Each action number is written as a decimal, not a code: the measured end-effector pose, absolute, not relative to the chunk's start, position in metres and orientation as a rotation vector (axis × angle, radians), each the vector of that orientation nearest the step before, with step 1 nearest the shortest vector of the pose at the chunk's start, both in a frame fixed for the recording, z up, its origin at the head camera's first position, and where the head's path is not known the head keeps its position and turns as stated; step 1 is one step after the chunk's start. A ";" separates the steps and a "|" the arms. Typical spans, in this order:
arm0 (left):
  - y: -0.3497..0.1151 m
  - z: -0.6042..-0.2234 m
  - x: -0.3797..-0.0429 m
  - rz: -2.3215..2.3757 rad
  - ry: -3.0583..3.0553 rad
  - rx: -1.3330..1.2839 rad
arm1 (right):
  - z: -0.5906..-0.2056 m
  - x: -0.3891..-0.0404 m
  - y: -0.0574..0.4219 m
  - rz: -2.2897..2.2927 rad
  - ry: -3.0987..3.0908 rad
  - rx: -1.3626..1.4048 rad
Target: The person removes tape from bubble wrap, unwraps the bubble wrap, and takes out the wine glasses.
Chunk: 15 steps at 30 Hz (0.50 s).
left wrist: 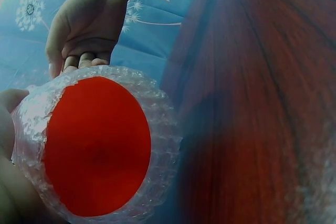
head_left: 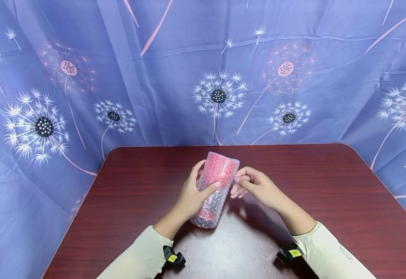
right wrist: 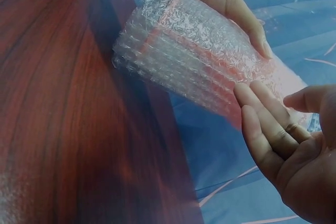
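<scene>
A cylinder wrapped in bubble wrap (head_left: 220, 170) tilts above the table in the head view. Red shows through the wrap, and a flat red round end (left wrist: 100, 145) faces the left wrist camera. My left hand (head_left: 192, 193) grips the cylinder from its left side, thumb across the front and fingers behind it. At the upper right edge, the thumb and index finger of my right hand (head_left: 255, 186) come together on the bubble wrap (right wrist: 210, 61); the other fingers are loosely bent. The exact pinch point is hidden in the right wrist view.
A dark red wooden table (head_left: 310, 186) with rounded far corners lies under the hands. Behind and beside it hangs a blue cloth (head_left: 175, 85) printed with dandelions. Black wrist cameras (head_left: 175, 257) are strapped over the light sleeves.
</scene>
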State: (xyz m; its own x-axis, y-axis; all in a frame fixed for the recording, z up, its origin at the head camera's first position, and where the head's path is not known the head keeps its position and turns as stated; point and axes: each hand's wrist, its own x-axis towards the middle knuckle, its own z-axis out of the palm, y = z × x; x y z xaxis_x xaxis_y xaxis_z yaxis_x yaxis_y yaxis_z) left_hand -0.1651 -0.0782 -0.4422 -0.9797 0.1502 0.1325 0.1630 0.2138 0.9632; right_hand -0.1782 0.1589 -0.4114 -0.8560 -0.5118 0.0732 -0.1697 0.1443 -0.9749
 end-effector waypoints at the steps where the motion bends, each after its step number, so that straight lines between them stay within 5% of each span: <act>1: -0.078 -0.442 -0.165 -1.941 -2.440 -0.323 | -0.411 -0.178 0.159 -1.775 2.139 -0.661; 15: -0.081 -0.441 -0.164 -1.948 -2.472 -0.414 | -0.411 -0.178 0.158 -1.769 2.156 -0.647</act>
